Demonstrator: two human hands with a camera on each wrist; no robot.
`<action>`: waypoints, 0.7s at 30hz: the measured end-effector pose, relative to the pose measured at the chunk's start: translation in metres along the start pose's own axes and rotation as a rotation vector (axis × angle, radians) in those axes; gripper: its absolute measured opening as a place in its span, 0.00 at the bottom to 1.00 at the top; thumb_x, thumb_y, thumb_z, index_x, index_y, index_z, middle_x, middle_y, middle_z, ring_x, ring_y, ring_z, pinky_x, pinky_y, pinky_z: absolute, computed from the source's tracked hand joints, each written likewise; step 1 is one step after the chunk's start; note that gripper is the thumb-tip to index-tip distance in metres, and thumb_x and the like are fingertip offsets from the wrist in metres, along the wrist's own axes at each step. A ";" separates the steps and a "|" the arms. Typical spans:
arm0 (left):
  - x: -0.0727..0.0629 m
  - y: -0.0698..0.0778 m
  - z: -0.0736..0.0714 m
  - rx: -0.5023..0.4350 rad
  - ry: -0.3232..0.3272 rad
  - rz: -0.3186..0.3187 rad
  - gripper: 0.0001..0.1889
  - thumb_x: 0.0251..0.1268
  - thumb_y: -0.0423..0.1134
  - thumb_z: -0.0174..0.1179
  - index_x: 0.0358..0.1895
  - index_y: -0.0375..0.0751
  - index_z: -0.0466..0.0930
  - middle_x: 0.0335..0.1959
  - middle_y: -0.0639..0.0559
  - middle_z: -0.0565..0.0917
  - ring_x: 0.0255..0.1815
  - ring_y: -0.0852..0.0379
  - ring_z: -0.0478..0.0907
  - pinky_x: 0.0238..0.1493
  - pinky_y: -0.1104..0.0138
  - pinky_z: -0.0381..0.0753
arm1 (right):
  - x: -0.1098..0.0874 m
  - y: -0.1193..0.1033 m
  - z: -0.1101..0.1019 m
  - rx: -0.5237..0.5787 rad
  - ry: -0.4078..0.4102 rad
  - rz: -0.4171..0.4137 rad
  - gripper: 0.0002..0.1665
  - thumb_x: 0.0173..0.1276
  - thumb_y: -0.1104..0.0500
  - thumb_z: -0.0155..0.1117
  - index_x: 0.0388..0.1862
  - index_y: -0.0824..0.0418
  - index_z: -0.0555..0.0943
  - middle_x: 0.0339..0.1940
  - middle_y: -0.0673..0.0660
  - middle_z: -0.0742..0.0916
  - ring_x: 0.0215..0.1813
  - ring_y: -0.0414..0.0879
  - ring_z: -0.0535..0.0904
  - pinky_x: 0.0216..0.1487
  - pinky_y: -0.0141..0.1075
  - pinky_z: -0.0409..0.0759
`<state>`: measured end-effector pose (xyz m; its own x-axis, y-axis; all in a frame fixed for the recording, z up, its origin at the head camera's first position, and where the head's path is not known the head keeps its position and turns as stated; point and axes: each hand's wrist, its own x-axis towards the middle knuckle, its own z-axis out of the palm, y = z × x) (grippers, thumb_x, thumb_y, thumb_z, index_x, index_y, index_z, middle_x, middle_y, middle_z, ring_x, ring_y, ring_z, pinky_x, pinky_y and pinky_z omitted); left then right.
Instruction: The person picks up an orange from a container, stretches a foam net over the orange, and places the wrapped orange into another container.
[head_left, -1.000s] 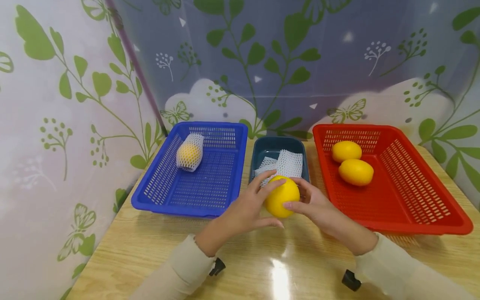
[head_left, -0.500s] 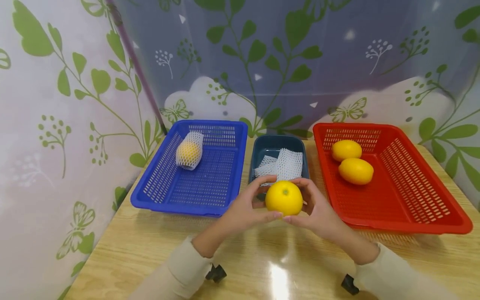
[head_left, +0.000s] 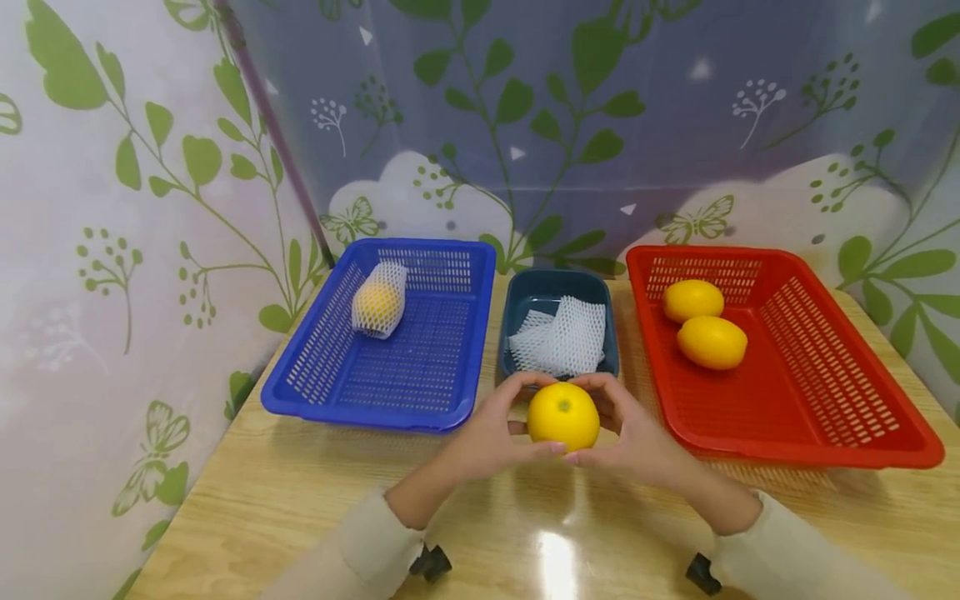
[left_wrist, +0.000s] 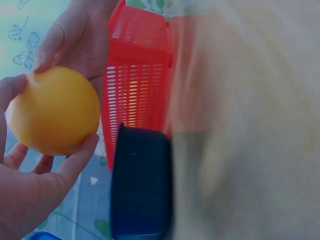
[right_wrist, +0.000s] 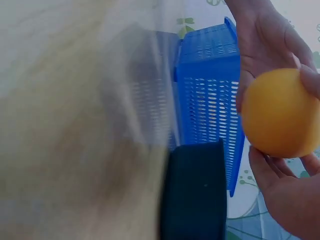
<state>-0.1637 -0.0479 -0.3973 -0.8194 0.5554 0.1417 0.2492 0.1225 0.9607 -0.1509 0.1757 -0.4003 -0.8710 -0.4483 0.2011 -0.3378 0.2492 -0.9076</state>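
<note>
Booth-like work nook, leaf-patterned walls (head_left: pixel 555 158), wooden table (head_left: pixel 292 487)

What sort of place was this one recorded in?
Probably a staged tabletop workstation; what building it is in, I can't tell. The signs: a wooden table, a leaf-printed backdrop behind it, and a blue basket and red basket flanking a small tray.

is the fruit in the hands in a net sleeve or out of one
Out: the yellow fruit shows bare skin between left hand and right hand; white net sleeves lie in the dark tray.
</note>
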 end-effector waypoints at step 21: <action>-0.009 -0.036 0.007 0.051 -0.065 -0.144 0.31 0.54 0.37 0.73 0.59 0.50 0.66 0.64 0.55 0.70 0.63 0.46 0.68 0.51 0.63 0.81 | -0.006 0.027 0.017 -0.046 -0.102 0.128 0.43 0.50 0.54 0.81 0.60 0.57 0.66 0.59 0.58 0.76 0.60 0.56 0.76 0.60 0.44 0.76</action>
<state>-0.1621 -0.0513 -0.4346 -0.8140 0.5806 -0.0140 0.1587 0.2456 0.9563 -0.1493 0.1709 -0.4324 -0.8679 -0.4948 0.0444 -0.2446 0.3478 -0.9051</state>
